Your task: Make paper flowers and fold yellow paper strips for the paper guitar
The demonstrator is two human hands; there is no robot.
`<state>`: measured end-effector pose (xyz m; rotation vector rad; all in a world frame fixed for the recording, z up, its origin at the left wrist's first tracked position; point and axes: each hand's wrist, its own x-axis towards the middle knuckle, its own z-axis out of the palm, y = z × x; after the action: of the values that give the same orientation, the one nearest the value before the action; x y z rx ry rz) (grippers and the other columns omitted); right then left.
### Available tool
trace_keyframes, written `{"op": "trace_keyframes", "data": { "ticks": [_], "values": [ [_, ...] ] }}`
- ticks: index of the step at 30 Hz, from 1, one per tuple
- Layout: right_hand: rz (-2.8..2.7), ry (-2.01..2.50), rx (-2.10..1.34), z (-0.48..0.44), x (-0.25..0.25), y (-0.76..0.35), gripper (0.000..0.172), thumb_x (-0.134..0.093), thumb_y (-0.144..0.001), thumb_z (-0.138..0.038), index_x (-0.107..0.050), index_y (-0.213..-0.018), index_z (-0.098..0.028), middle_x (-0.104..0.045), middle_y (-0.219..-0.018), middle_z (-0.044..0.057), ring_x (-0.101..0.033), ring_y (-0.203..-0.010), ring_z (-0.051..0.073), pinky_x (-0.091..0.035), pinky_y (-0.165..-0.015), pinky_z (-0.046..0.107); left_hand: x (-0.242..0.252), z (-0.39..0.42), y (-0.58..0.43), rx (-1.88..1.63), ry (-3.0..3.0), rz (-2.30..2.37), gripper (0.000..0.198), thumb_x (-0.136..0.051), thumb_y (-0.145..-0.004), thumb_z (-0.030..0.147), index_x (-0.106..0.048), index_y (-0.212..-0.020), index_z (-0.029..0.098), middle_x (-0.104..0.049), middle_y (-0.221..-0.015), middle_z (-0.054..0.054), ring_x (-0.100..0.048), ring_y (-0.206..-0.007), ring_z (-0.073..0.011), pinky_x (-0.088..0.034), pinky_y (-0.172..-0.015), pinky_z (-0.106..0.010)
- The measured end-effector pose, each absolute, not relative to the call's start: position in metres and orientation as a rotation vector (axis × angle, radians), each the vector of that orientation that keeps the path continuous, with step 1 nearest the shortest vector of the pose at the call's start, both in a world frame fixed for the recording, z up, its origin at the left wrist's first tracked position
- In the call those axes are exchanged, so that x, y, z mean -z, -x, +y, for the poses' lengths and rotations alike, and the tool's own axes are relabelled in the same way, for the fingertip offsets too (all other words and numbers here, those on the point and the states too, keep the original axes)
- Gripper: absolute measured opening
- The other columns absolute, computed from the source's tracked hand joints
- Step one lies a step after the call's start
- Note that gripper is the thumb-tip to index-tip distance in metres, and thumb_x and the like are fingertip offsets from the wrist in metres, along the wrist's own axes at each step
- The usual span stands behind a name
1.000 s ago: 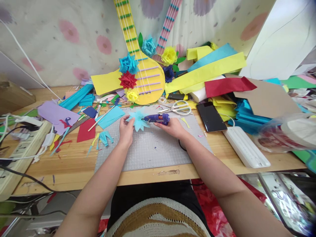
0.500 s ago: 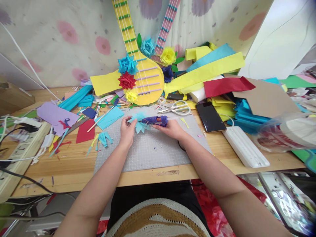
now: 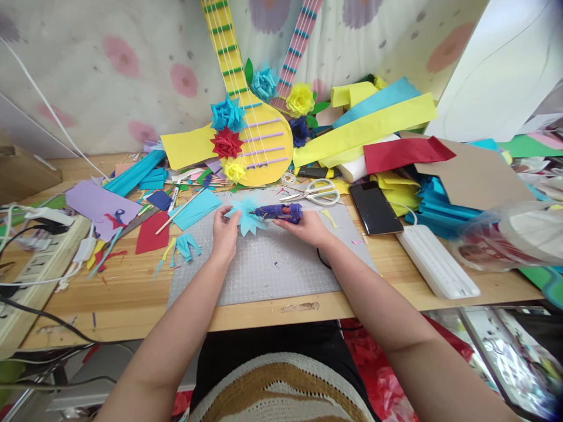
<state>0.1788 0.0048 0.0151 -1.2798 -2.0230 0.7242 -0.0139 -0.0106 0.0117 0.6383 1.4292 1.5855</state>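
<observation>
Over the grey cutting mat [image 3: 281, 264], my left hand [image 3: 225, 228] is closed on the left edge of a light-blue paper flower [image 3: 247, 223] with pointed petals. My right hand [image 3: 310, 227] is wrapped round a dark-blue hot glue gun [image 3: 279, 213]. Its nozzle points left and lies over the flower's middle; whether the tip touches the paper I cannot tell. Beyond the glue gun, white-handled scissors [image 3: 316, 193] lie on the mat.
A yellow paper guitar [image 3: 268, 158] with paper flowers leans at the back. On the right are a black phone [image 3: 375, 208], a white power bank [image 3: 440, 261] and paper strips [image 3: 369, 129]. Paper scraps [image 3: 187, 246] and a power strip [image 3: 39, 264] lie to the left.
The glue gun has shifted very slightly to the right, and my left hand with the flower slightly to the left. Both grips are the same.
</observation>
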Motion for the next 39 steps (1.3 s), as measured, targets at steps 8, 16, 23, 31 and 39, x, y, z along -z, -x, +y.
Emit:
{"op": "trace_keyframes", "data": {
  "ticks": [8, 16, 23, 31, 39],
  "values": [
    [-2.088, 1.247, -0.716, 0.005, -0.0158, -0.1791, 0.035, -0.058, -0.078, -0.049, -0.069, -0.094, -0.02, -0.07, -0.089, 0.004, -0.063, -0.081, 0.021, -0.047, -0.072, 0.03, -0.0061, -0.0085, 0.0178, -1.594, -0.654, 1.43, 0.035, -0.068, -0.061, 0.027, -0.05, -0.09, 0.02, -0.054, -0.073, 0.004, -0.054, -0.058, -0.0086, -0.041, -0.052, -0.02],
    [-2.026, 1.349, -0.64, 0.0058, -0.0154, -0.1803, 0.039, -0.057, -0.077, -0.053, -0.069, -0.095, -0.02, -0.071, -0.087, 0.003, -0.064, -0.082, 0.021, -0.048, -0.072, 0.03, -0.005, -0.0074, 0.0225, -1.607, -0.669, 1.386, 0.039, -0.068, -0.059, 0.03, -0.049, -0.091, 0.02, -0.055, -0.074, 0.003, -0.056, -0.06, -0.0094, -0.044, -0.054, -0.021],
    [-1.849, 1.361, -0.736, 0.0086, -0.0195, -0.185, 0.041, -0.057, -0.078, -0.05, -0.069, -0.102, -0.019, -0.071, -0.09, 0.005, -0.064, -0.088, 0.024, -0.049, -0.077, 0.035, -0.01, -0.0076, 0.0234, -1.577, -0.638, 1.351, 0.037, -0.068, -0.058, 0.028, -0.049, -0.089, 0.019, -0.057, -0.073, 0.002, -0.058, -0.063, -0.0116, -0.048, -0.059, -0.025],
    [-1.975, 1.31, -0.799, 0.0056, -0.0198, -0.1837, 0.04, -0.06, -0.076, -0.049, -0.069, -0.098, -0.017, -0.071, -0.088, 0.004, -0.065, -0.081, 0.022, -0.049, -0.073, 0.031, -0.0096, -0.0087, 0.0234, -1.575, -0.634, 1.347, 0.039, -0.069, -0.057, 0.027, -0.05, -0.089, 0.018, -0.057, -0.074, 0.001, -0.057, -0.061, -0.0108, -0.047, -0.057, -0.024],
    [-1.991, 1.35, -0.688, 0.0068, -0.0168, -0.1831, 0.04, -0.059, -0.075, -0.051, -0.069, -0.096, -0.018, -0.07, -0.083, 0.004, -0.064, -0.08, 0.022, -0.047, -0.07, 0.029, -0.0096, -0.0097, 0.0224, -1.56, -0.663, 1.346, 0.041, -0.07, -0.056, 0.029, -0.049, -0.089, 0.019, -0.057, -0.077, 0.001, -0.057, -0.065, -0.011, -0.045, -0.057, -0.023]
  ]
}}
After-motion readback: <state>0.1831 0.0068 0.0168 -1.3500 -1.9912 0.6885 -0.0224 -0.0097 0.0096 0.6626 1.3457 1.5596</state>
